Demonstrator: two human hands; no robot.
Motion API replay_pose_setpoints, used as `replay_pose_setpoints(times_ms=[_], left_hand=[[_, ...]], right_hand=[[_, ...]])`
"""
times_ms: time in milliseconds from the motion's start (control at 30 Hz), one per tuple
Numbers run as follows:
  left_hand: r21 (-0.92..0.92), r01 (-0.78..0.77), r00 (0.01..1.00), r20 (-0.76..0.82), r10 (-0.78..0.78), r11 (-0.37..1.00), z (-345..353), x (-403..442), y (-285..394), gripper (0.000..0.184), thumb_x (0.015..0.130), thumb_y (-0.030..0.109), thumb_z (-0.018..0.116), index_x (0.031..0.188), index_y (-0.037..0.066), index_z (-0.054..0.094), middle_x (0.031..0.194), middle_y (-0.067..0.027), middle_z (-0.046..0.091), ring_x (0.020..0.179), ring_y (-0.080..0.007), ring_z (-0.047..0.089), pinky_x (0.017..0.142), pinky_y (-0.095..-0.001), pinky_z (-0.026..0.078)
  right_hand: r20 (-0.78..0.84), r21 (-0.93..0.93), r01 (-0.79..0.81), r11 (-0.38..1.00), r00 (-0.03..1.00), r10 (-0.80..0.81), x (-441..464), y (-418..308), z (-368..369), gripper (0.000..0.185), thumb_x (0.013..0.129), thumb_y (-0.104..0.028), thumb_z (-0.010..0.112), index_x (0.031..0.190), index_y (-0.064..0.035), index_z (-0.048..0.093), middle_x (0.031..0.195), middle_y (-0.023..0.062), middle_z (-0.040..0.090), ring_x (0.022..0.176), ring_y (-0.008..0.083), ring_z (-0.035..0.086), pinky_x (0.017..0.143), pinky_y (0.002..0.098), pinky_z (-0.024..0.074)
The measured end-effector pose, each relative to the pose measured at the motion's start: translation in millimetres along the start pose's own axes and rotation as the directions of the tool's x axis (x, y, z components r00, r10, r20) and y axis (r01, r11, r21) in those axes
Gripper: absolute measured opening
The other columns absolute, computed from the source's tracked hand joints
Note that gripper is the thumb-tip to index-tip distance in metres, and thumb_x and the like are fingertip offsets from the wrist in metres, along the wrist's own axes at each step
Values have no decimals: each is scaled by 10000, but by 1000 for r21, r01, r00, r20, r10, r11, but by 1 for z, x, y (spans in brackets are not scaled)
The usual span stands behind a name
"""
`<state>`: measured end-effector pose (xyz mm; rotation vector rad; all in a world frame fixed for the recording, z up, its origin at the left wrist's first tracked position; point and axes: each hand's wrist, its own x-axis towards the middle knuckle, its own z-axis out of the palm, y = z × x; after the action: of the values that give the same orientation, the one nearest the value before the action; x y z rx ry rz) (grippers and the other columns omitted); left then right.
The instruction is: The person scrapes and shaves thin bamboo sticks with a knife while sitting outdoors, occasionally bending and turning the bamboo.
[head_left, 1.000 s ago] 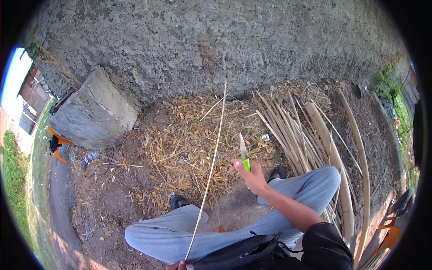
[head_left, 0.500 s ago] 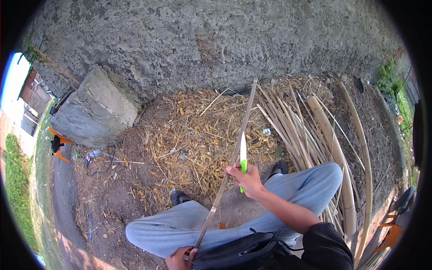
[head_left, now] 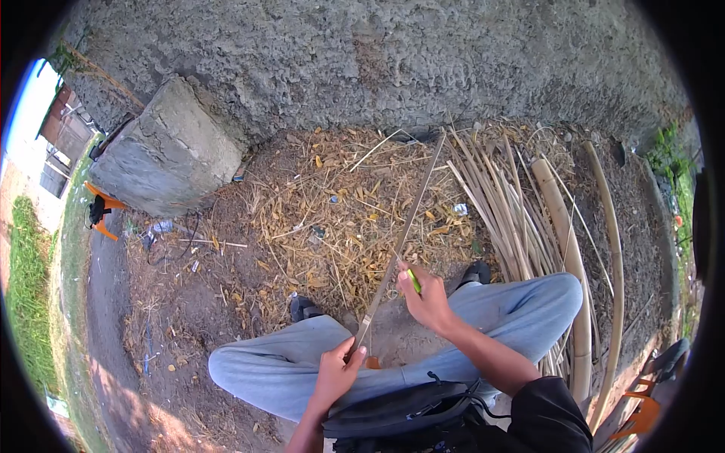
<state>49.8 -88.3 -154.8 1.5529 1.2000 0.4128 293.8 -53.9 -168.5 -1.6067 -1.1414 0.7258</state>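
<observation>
A long, narrow bamboo strip point(head_left: 416, 208) runs slantwise from my lap up toward the wall. My left hand point(head_left: 337, 371) is closed round its lower end, above my lap. My right hand point(head_left: 427, 300) grips a knife by its bright green handle point(head_left: 414, 281), close beside the middle of the strip. The blade points toward the strip and shows only as a thin sliver; whether it touches the bamboo I cannot tell. A paler band marks the strip just above my left hand.
Several split bamboo strips point(head_left: 502, 215) and thicker bamboo poles point(head_left: 563, 226) lie at the right. Dry leaves and shavings point(head_left: 340, 226) cover the ground before me. A concrete block point(head_left: 170, 151) stands against the rough wall point(head_left: 317, 68). Orange chair parts point(head_left: 106, 198) show at the left.
My left hand has slid up and to the right, bringing the strip's lower end with it. My right hand has turned the knife from pointing upward to leaning toward the strip.
</observation>
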Motion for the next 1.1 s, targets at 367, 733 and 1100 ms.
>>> replay_pose_setpoints(times_ms=[367,733,1100], left_hand=[[-617,356,934,238,-265,702,-9,4,4,369,1042,193,522,1313,-54,554,660,86,367,521,-16,306,450,-211,253],[-680,337,941,219,-258,651,-3,8,-8,405,1085,287,399,1227,-57,557,624,52,365,475,-34,320,416,-219,268],[-734,333,942,230,-246,592,1,0,-14,336,1087,272,391,1011,-7,560,583,46,347,450,-47,310,402,-231,258]], right_hand=[[348,-207,386,899,888,-301,-35,4,9,385,917,-241,688,1240,-40,632,857,151,692,626,325,662,534,413,524],[318,-194,423,885,881,-351,-36,12,18,440,905,-216,712,1299,-59,597,840,129,683,594,293,656,518,382,521],[359,-324,627,709,775,-521,-40,4,17,451,881,-264,725,1299,-131,617,688,36,538,513,222,580,410,371,457]])
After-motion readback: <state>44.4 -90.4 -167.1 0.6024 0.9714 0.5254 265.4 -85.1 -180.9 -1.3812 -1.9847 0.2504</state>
